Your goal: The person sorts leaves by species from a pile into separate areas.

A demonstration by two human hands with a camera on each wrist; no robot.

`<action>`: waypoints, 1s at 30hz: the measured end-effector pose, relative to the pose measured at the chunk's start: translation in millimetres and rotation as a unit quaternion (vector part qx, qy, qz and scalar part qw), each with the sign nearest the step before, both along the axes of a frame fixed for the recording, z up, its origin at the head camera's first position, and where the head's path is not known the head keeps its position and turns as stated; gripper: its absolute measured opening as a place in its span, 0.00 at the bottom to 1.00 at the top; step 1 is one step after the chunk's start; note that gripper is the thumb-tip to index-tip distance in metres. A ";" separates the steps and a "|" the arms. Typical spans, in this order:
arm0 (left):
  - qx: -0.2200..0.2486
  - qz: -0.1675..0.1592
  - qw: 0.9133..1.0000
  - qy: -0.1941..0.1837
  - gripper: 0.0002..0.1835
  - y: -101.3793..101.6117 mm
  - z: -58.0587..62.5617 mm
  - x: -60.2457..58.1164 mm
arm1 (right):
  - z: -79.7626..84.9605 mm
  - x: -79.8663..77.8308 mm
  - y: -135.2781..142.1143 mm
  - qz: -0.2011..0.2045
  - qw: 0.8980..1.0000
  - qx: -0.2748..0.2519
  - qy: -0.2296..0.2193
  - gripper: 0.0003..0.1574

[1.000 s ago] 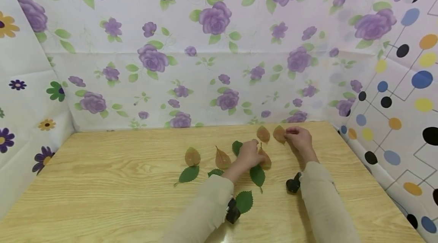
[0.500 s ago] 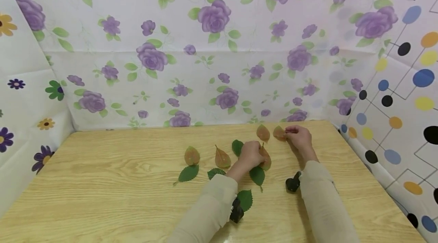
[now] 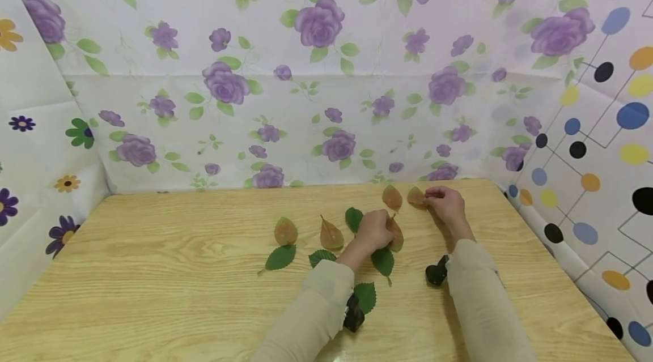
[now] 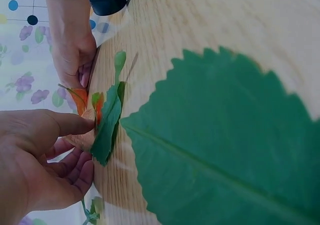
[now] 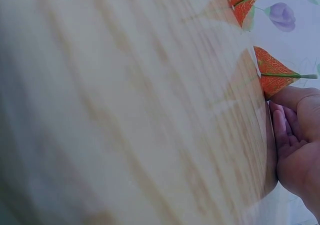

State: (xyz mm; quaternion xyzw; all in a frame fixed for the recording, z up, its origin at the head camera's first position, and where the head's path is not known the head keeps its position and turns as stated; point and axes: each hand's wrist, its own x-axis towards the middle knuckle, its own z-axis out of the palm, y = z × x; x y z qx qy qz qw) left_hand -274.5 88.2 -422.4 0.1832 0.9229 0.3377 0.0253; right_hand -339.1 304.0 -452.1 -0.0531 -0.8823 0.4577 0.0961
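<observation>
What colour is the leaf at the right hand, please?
Orange-red with a green stem; the leaf shows best in the right wrist view.

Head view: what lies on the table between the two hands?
Between the left hand and the right hand lies one orange-brown leaf, towards the back, with bare wooden table around it. The head view shows this.
</observation>
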 end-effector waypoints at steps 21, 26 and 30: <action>-0.023 -0.031 0.999 -0.019 0.06 0.2 2.9 7.2 | 3.8 5.2 -2.0 0.006 1.000 0.017 -0.003 0.15; 0.035 -0.028 0.999 0.007 0.07 -2.5 -0.9 3.1 | 3.5 5.1 -1.4 0.006 1.000 0.019 -0.002 0.15; 0.073 -0.014 0.996 0.043 0.08 -7.5 3.9 -0.8 | 4.4 5.0 -1.5 0.006 1.000 0.017 -0.003 0.15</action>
